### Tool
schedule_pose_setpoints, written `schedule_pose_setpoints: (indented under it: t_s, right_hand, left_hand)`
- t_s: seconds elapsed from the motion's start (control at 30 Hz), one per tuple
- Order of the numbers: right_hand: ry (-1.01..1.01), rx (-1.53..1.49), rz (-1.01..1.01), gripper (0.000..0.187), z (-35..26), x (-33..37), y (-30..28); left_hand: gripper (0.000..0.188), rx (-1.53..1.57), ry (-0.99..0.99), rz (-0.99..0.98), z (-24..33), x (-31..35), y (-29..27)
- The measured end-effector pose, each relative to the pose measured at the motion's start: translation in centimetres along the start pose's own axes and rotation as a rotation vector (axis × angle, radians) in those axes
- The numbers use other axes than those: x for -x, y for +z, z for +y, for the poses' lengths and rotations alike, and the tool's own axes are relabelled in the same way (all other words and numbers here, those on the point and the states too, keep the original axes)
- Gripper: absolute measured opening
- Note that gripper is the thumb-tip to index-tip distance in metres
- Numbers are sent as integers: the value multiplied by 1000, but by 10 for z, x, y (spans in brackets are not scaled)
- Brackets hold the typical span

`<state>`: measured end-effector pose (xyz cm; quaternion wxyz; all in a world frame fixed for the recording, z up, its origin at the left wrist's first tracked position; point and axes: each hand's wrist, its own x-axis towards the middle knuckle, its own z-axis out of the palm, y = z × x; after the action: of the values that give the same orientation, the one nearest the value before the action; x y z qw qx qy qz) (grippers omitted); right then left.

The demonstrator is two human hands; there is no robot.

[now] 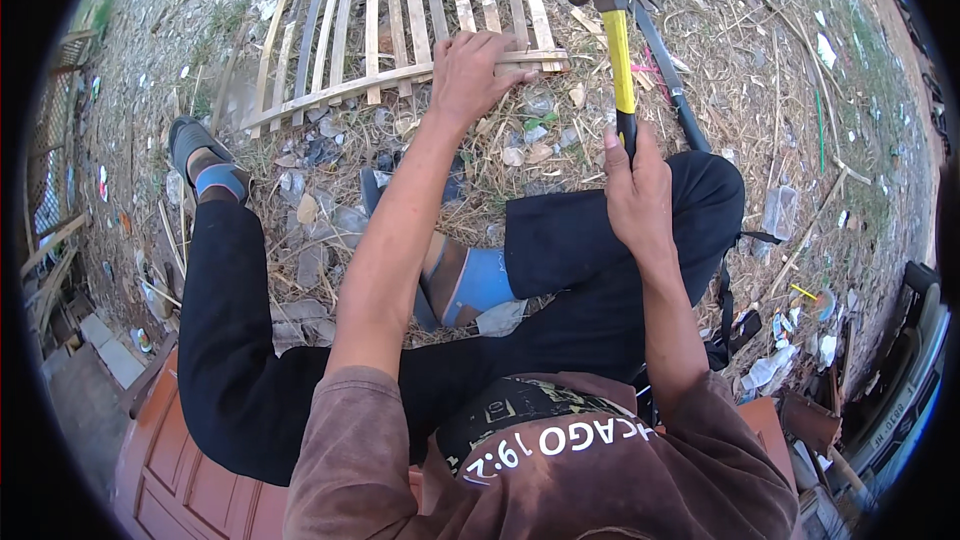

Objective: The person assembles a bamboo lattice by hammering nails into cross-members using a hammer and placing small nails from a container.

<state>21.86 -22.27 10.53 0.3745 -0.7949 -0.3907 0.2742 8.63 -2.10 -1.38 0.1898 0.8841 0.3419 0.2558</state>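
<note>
My left hand (474,80) is closed round the near crosspiece (355,87) of a panel of thin wooden or bamboo slats (414,0). The slats fan away from me over the ground, side by side. Upright in my right hand (640,190) is a claw hammer (621,60) with a yellow and black handle. I grip it low on the black end, with its rusty head up, just right of the panel. Beside the hammer lies a long dark curved bar (675,90), its kind unclear.
Straw, stones and plastic scraps litter the ground (540,155). My legs (225,290) stretch out on both sides, over a reddish-brown panelled wooden surface (190,440). A clear plastic cup (780,212) lies at the right. Part of a vehicle (905,410) shows at the right rim.
</note>
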Motion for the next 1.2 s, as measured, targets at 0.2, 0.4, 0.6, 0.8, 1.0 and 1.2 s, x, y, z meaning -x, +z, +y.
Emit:
schedule_pose_setpoints:
  t_s: [0.2,0.4,0.6,0.8,1.0,1.2]
  right_hand:
    - [-35,108,-63,20,13,-2,12]
    - [-60,199,-192,21,9,-12,14]
    - [-91,-5,-14,23,-50,-17,-14]
    - [-93,203,-116,20,18,-12,24]
    - [-146,79,-1,20,-43,-8,3]
    - [-103,280,-181,16,8,-12,22]
  left_hand:
    - [30,-83,89,-19,-28,12,-22]
    - [15,65,-93,-18,-23,7,-14]
    - [17,-92,-62,44,-28,13,-13]
    - [17,-48,-60,40,-25,7,-6]
    - [18,-116,-35,76,-32,15,-7]
    - [20,-78,-55,41,-33,7,-3]
